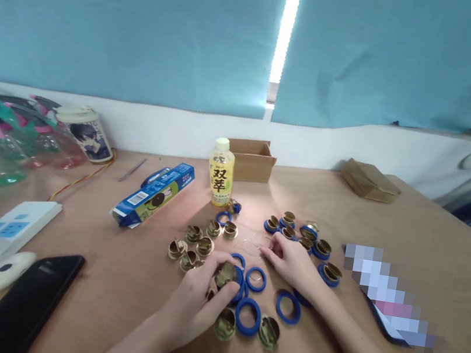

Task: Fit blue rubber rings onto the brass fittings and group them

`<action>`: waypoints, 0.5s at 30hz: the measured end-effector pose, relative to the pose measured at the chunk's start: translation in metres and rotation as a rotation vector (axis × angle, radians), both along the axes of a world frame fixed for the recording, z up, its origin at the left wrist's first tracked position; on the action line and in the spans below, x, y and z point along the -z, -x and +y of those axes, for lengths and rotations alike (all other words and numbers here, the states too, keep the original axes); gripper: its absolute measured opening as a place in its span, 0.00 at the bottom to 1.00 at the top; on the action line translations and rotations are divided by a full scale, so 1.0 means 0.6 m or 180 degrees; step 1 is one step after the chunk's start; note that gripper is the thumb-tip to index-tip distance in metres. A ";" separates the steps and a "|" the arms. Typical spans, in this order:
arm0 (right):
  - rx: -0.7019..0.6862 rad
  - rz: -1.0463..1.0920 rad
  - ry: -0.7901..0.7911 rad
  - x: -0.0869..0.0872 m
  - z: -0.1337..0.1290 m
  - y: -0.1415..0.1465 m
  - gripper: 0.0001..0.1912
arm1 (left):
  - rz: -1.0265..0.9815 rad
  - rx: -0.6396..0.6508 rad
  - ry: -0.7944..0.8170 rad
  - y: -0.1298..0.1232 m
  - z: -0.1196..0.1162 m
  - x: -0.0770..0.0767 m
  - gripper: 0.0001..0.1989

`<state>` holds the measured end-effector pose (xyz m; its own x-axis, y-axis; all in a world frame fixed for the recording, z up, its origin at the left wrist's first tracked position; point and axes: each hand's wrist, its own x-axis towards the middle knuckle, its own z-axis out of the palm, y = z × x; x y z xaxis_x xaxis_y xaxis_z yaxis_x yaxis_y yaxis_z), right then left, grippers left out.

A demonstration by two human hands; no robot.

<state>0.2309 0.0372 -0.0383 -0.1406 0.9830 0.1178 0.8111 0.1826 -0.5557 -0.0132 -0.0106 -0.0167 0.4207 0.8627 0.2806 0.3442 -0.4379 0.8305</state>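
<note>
My left hand (199, 298) is closed, thumb and fingers gripping a round brass-coloured metal part (226, 275). A blue ring lies against that part's right edge; whether it is fitted on I cannot tell. Just to the right, my right hand (291, 261) pinches at some thin wire rings (251, 246) on the table. Loose blue rings (246, 332) lie between and in front of the hands. Several bare brass-coloured parts (205, 246) sit beyond my left hand, and two more are nearer me. Past my right hand, several brass-coloured parts (322, 248) have blue rings around them.
A yellow drink bottle (220, 177) stands before an open cardboard box (250, 162). Left are a blue carton (153, 195), spray bottles (6, 136), a patterned cup (86, 133), a power strip (20, 221) and a black phone (28, 305). Right are a blurred-out phone (388, 305) and brown packet (370, 181).
</note>
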 end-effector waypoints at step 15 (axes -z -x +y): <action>-0.0577 0.1489 0.0191 -0.037 -0.025 0.034 0.19 | -0.1692 0.0123 0.1103 -0.011 0.019 -0.018 0.22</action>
